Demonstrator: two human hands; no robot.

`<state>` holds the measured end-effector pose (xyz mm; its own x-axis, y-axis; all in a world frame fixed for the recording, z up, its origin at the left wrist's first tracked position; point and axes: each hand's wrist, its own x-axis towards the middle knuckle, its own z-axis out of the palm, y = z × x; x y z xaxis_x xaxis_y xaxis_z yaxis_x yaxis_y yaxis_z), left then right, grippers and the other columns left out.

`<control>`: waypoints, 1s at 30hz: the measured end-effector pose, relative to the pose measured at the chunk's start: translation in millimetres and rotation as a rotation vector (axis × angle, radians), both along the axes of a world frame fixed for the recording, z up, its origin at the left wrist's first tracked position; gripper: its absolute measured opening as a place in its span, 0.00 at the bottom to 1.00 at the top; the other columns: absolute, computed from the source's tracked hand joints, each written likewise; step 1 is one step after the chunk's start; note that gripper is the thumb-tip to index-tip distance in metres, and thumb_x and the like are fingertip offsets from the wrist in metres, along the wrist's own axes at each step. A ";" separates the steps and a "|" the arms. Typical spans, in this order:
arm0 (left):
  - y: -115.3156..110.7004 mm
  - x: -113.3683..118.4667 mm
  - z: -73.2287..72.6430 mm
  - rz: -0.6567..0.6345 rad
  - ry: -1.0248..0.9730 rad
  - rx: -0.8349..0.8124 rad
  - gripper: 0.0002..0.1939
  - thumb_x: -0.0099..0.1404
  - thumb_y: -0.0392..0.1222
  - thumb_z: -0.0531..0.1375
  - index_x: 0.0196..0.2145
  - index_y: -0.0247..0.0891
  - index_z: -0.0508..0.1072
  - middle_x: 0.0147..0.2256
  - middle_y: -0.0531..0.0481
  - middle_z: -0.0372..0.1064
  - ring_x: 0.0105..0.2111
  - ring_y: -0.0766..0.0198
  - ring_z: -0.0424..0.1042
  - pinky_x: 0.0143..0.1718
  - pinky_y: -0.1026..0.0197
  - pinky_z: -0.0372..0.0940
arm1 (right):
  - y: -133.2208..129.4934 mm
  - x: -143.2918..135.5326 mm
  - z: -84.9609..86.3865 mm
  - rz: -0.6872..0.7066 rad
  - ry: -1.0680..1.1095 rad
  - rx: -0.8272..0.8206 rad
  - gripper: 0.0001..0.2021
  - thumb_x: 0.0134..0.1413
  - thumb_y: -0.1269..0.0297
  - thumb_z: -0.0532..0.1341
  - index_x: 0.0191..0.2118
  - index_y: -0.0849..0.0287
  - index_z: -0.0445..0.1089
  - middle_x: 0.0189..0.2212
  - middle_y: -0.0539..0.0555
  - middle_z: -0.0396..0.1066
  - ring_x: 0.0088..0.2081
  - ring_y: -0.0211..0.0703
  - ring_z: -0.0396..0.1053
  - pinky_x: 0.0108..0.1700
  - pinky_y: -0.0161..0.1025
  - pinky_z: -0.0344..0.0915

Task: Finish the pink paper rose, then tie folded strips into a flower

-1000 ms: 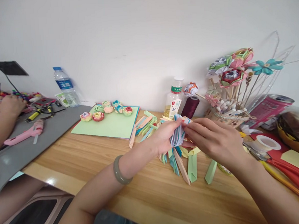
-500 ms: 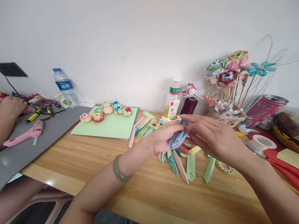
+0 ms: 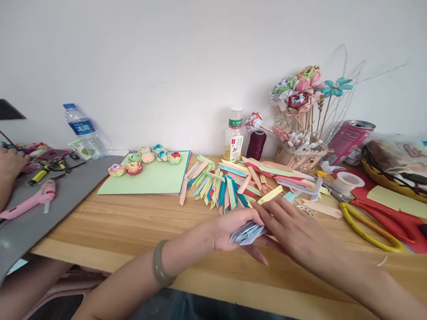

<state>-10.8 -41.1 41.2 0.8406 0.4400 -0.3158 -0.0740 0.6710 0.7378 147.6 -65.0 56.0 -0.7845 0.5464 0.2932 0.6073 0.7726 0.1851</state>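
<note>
A small bundle of folded paper strips (image 3: 247,233), bluish white and pale blue, sits in my left hand (image 3: 227,230), whose fingers close around it. My right hand (image 3: 288,225) grips the bundle's far end, with its fingers bent over the top; part of the bundle is hidden between both hands. Just beyond them, a spread pile of folded paper strips (image 3: 215,184) in green, blue, yellow, peach and red lies on the wooden table (image 3: 131,228). Behind my right hand a roll of tape (image 3: 306,211) is partly covered.
Paper flowers (image 3: 133,168) rest on green paper (image 3: 157,180) at left. A bottle (image 3: 234,137), thread spool (image 3: 255,145) and flower basket (image 3: 296,157) stand by the wall. Scissors (image 3: 370,232) lie right. A pink glue gun (image 3: 31,202) and a co-worker's hand (image 3: 7,163) are far left.
Both hands have come nearer the table's front edge with the bundle, uncovering more of the strip pile. The view has shifted, showing the scissors at right.
</note>
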 end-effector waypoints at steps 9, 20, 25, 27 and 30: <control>-52.3 -21.0 -17.4 0.288 0.711 1.193 0.16 0.62 0.43 0.49 0.47 0.39 0.67 0.45 0.46 0.68 0.46 0.59 0.66 0.48 0.54 0.61 | -32.8 12.1 -40.5 -0.048 0.094 -0.270 0.15 0.59 0.71 0.46 0.50 0.64 0.59 0.35 0.58 0.64 0.35 0.46 0.61 0.35 0.43 0.65; -86.9 -21.3 -71.1 0.382 1.065 2.229 0.15 0.62 0.33 0.51 0.46 0.30 0.66 0.46 0.41 0.68 0.48 0.59 0.66 0.48 0.58 0.64 | -42.5 10.3 -60.8 -0.102 0.169 -0.383 0.16 0.58 0.70 0.48 0.52 0.61 0.59 0.36 0.58 0.62 0.38 0.45 0.61 0.39 0.44 0.65; -89.7 -18.9 -71.2 0.416 1.087 2.219 0.16 0.62 0.40 0.51 0.45 0.29 0.66 0.46 0.37 0.67 0.49 0.56 0.65 0.46 0.57 0.65 | -44.3 13.4 -64.6 -0.109 0.126 -0.280 0.19 0.58 0.70 0.47 0.55 0.62 0.56 0.38 0.60 0.63 0.39 0.47 0.62 0.40 0.46 0.65; -91.0 -19.3 -71.5 0.410 1.093 2.223 0.16 0.63 0.40 0.51 0.46 0.29 0.66 0.46 0.36 0.67 0.49 0.56 0.64 0.47 0.57 0.64 | -45.2 14.4 -64.2 -0.099 0.129 -0.278 0.19 0.59 0.70 0.47 0.55 0.61 0.56 0.38 0.59 0.63 0.39 0.46 0.62 0.40 0.45 0.65; -92.0 -22.4 -68.3 0.351 1.113 2.260 0.16 0.63 0.38 0.50 0.47 0.30 0.65 0.47 0.38 0.67 0.49 0.57 0.65 0.48 0.58 0.62 | -46.6 14.5 -61.8 -0.085 0.129 -0.277 0.19 0.59 0.64 0.48 0.55 0.60 0.56 0.38 0.59 0.64 0.38 0.46 0.63 0.39 0.46 0.65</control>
